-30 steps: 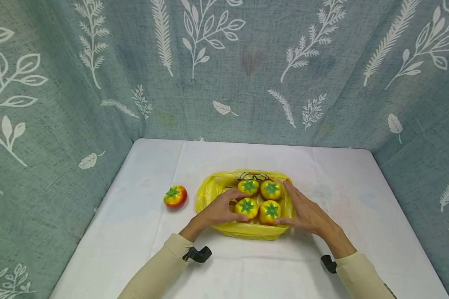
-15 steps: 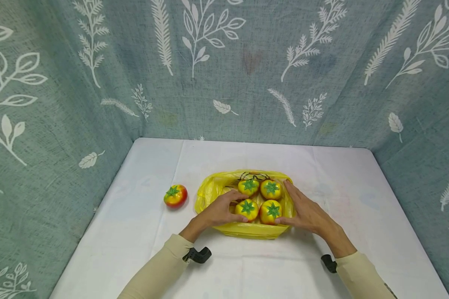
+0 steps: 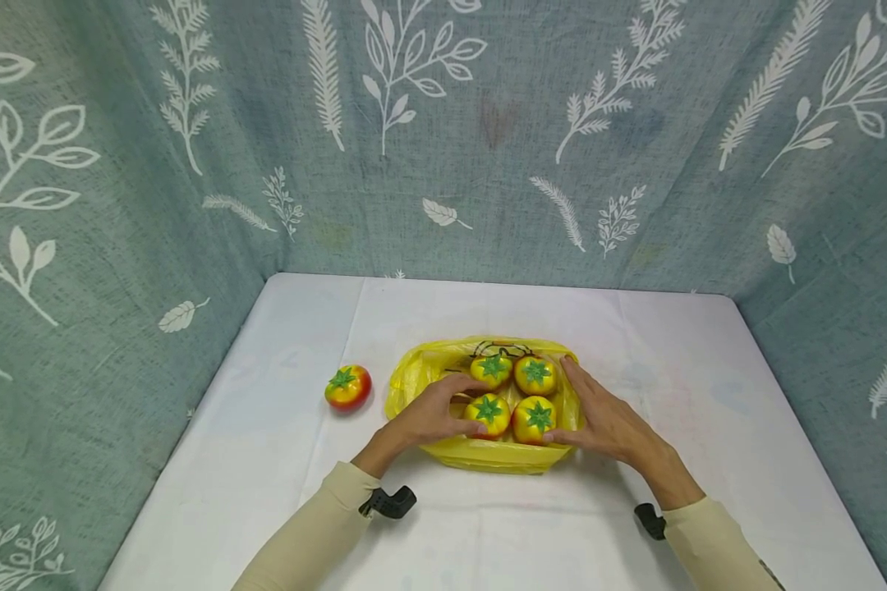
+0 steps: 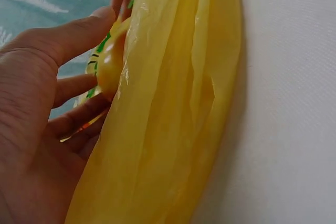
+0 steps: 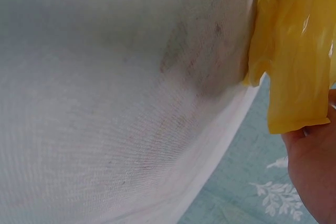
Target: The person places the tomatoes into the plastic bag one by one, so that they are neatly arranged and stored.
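A yellow plastic bag (image 3: pixel 421 380) lies on the white table with its mouth facing up. Several red-yellow tomatoes with green star-shaped tops stand in it, two by two. My left hand (image 3: pixel 432 414) reaches over the bag's left side, thumb and fingers curved round the near-left tomato (image 3: pixel 489 417); this grip also shows beside the bag wall (image 4: pixel 163 98) in the left wrist view. On the right side, my right hand (image 3: pixel 609 419) spreads with fairly straight fingers along the bag's rim, its thumb beside the near-right tomato (image 3: pixel 535 420). The bag hides some right fingers in the right wrist view.
Left of the bag, one more tomato (image 3: pixel 348 388) lies alone on the white tablecloth (image 3: pixel 480 533). A grey-green curtain (image 3: pixel 503 222) with white leaf prints stands behind the table and along both sides.
The near tomatoes in the bag have shifted very slightly. Both hands stay in almost the same place, and the lone tomato has not moved on the table.
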`<state>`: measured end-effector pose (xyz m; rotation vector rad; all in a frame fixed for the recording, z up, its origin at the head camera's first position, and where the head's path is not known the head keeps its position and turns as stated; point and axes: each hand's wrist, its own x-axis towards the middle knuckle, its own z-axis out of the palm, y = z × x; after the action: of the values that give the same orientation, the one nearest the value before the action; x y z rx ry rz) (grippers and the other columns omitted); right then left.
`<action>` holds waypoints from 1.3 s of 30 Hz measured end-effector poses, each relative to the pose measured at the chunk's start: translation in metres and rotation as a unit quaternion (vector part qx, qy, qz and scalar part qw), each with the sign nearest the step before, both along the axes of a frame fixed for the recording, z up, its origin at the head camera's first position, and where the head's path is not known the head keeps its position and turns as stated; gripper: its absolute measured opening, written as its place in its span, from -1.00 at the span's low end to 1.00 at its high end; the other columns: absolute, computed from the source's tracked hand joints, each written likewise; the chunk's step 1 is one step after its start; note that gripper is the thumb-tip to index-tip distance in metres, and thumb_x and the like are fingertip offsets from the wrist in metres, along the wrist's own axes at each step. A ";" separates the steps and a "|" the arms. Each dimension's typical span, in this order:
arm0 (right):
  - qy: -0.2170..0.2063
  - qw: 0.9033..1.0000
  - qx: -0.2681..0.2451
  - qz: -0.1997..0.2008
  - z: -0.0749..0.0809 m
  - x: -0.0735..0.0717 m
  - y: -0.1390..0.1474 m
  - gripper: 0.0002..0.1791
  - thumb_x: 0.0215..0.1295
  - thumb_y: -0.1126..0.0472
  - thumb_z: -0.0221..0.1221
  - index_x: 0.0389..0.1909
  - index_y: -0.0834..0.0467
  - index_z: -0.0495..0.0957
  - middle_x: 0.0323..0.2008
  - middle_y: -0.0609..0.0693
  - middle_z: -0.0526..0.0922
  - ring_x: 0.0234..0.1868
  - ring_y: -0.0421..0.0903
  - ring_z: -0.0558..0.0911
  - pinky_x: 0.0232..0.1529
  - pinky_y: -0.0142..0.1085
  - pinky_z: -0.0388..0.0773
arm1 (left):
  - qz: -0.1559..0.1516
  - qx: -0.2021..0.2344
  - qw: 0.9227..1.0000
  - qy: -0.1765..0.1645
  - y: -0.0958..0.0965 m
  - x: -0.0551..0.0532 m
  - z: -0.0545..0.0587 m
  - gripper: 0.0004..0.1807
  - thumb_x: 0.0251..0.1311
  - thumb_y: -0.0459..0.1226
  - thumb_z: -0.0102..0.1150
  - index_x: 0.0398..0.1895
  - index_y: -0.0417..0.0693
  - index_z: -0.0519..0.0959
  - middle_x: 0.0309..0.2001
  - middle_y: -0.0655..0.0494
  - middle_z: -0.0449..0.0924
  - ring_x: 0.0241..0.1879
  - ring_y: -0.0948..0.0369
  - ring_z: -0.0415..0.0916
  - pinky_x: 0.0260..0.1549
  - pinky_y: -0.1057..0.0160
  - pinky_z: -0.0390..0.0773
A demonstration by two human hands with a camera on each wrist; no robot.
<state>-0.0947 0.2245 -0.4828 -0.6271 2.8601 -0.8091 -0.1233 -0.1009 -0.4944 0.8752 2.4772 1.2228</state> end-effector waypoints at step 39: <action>-0.013 1.000 -0.001 -0.004 0.001 0.002 -0.003 0.38 0.00 -0.52 0.31 0.65 0.04 -0.20 0.60 0.16 -0.05 0.50 0.26 0.19 0.29 0.27 0.35 | 0.314 0.230 0.918 0.075 -0.134 0.018 0.042 -0.19 0.19 -0.47 0.37 0.49 -0.34 0.21 0.48 -0.23 0.18 0.50 -0.09 0.09 0.45 -0.05 0.09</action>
<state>-0.0929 0.2213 -0.4822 -0.5999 2.8410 -0.8150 -0.1053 -0.2354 -0.4528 0.2363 2.7407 2.0780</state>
